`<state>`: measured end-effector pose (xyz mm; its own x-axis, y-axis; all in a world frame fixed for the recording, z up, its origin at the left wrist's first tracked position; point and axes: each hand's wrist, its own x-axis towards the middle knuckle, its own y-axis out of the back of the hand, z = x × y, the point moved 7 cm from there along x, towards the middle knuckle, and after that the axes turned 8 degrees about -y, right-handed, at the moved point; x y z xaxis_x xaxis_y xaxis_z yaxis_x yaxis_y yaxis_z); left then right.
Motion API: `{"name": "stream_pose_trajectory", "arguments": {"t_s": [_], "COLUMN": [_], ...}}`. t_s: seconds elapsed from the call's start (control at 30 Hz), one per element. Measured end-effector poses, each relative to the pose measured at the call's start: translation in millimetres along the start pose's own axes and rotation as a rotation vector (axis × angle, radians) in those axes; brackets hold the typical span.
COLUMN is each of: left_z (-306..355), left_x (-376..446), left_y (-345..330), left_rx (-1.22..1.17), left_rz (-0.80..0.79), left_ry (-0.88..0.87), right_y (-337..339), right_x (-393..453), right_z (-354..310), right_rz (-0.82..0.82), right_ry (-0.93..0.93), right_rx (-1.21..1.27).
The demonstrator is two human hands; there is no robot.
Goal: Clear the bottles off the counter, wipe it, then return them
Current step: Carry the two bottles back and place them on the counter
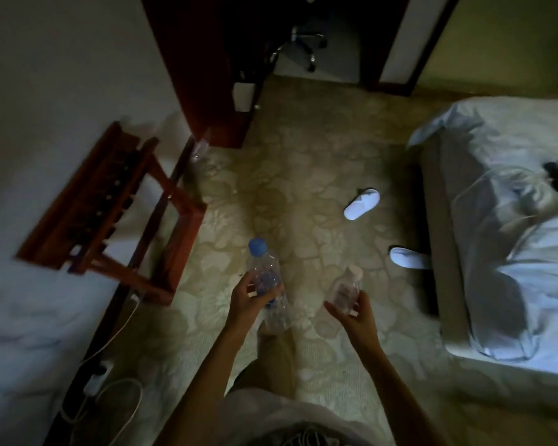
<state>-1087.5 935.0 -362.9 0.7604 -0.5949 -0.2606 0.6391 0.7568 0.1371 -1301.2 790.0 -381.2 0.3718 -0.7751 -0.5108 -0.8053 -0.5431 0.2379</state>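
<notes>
- A patterned carpet [303, 156] fills the dim room; a bed [512, 252] with rumpled white covers stands on the right.
- A wooden luggage rack [110, 214] stands against the left wall.
- Two white slippers [361, 204] lie apart on the carpet near the bed.
- The left hand [248, 297] has its grip closed around a clear, blue-capped bottle [266, 284], held above the floor.
- The right hand [355, 312] grips a small white-capped bottle [345, 288], beside the first.

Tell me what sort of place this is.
Most likely a hotel bedroom: a bed with rumpled white bedding on the right, white disposable slippers on the patterned carpet, and a folding wooden luggage rack against the left wall.
</notes>
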Motion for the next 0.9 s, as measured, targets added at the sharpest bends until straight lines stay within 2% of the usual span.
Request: {"name": "stream_pose_trajectory", "arguments": {"t_s": [0.13, 0.3, 0.43, 0.67, 0.77, 0.9], "left_z": [46, 141, 190, 214, 254, 330], "left_x": [120, 265, 357, 533, 623, 727], "left_y": [-37, -65, -69, -71, -63, -47], "left_rx": [-0.047, -0.080, -0.104, -0.046, -0.030, -0.049], "left_rz": [-0.098, -0.212, -0.250, -0.166, -0.096, -0.038], "left_ry": [0.024, -0.030, -0.079, -0.044, -0.076, -0.137], "right_y": [0, -4, -23, -77, -107, -142], "right_x": [88, 181, 252, 434, 519, 604], "right_z": [-80, -221, -288, -358, -434, -554], "right_rz": [0.083, 0.139, 0.153, 0.103, 0.057, -0.085], "right_ry": [-0.029, 0.083, 0.096, 0.025, 0.072, 0.173], "right_rx": [-0.001, 0.041, 0.039, 0.014, 0.029, 0.036]}}
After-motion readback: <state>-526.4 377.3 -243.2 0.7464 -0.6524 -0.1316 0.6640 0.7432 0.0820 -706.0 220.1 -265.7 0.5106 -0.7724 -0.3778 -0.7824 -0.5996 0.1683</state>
